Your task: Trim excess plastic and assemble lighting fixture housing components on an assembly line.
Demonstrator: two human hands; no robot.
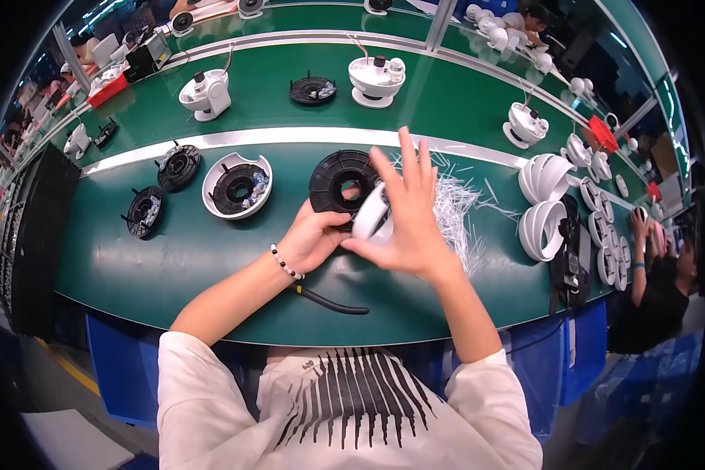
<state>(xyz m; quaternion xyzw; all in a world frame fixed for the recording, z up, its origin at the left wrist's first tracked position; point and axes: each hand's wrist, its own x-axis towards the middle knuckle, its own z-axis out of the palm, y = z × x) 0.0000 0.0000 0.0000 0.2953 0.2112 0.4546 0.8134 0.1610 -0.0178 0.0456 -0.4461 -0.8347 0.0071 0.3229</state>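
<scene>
My left hand (309, 239) pinches a round black plastic disc (329, 184) with a hole in its centre, thumb on the near edge. Fingertips show through the hole. Against the disc's right side sits a white plastic ring (368, 215), tilted and slightly blurred. My right hand (407, 211) spans this ring between thumb and index finger, its other fingers stretched upward. Below my left wrist lies a curved black tool handle (333, 303) with a yellow part; the rest of the tool is hidden. Left of my hands, a white bowl-shaped housing (237, 188) holds a black disc with blue wiring.
Two black discs (178, 166) lie at left beside a stack of black trays (35, 227). White plastic strips (458, 211) are heaped at right, near stacked white rings (542, 227). White housings (376, 78) stand on the green conveyor (274, 63). Another person (658, 282) works far right.
</scene>
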